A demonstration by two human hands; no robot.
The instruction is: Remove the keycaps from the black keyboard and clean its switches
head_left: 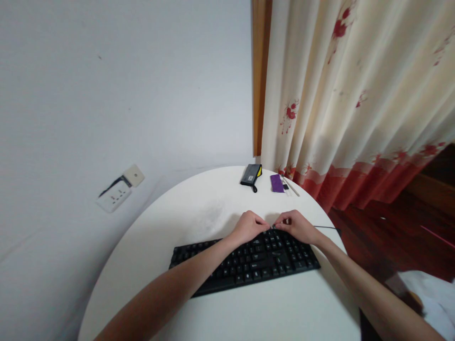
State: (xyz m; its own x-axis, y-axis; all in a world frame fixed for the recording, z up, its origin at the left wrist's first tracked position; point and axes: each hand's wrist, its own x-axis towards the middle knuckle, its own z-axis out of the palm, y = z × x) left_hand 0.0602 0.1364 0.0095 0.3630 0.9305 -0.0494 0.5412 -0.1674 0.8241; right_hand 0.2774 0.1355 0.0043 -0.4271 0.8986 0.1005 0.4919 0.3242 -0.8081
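A black keyboard [256, 265] lies slightly askew on the white round table [277, 308]. Over its far edge, my left hand [249, 226] is closed in a pinch, thumb and fingertips together. My right hand [293, 225] pinches close beside it, the two sets of fingertips almost meeting. A tiny dark bit shows at the right fingertips, too small to name. Whatever sits between the left fingers is hidden. My left forearm crosses over the keyboard and covers part of its keys.
Toward the back of the table are a grey pouch [250, 174] with a yellow patch, a purple cloth-like piece [276, 183], a small black item [286, 187] and a thin pale stick [292, 188]. A cable [325, 227] runs rightward. Wall and curtain [320, 104] border the table.
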